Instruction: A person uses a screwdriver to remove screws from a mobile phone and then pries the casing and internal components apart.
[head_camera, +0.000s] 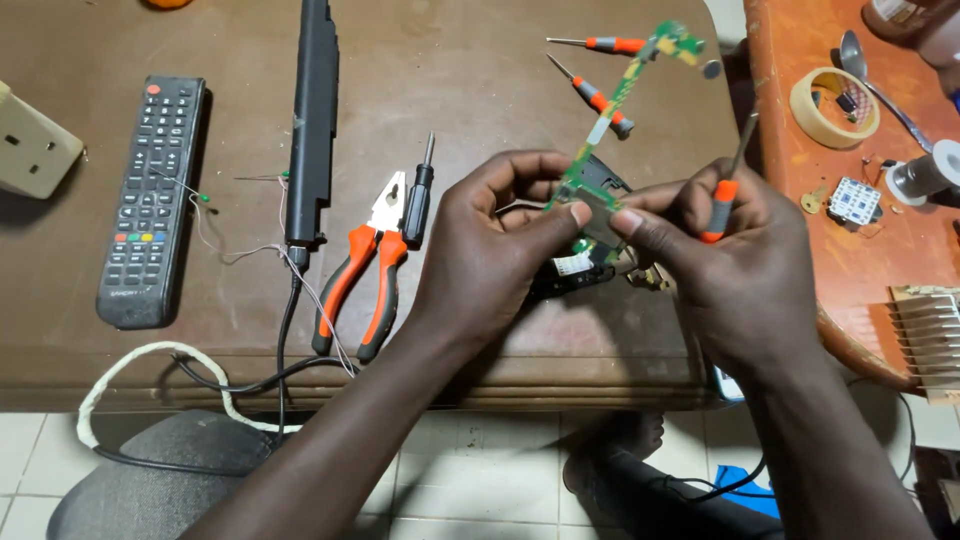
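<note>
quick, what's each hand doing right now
Left hand: closed, pinching the green circuit board at its lower end.
Right hand: closed, pinching the same board and holding an orange-handled screwdriver.

Green circuit board, orange-handled pliers, black remote.

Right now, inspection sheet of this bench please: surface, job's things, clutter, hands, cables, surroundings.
Surface: brown table, worn; orange table beside it.
Job's things: green circuit board held up by both hands; orange-handled screwdriver in right hand.
Clutter: remote control, pliers, black screwdriver, two small screwdrivers, tape roll, black bar.
Hands: left hand pinches board; right hand pinches board, grips screwdriver.
Cables: black cable, white cord, thin wires.
Surroundings: tiled floor, wall socket.
</note>
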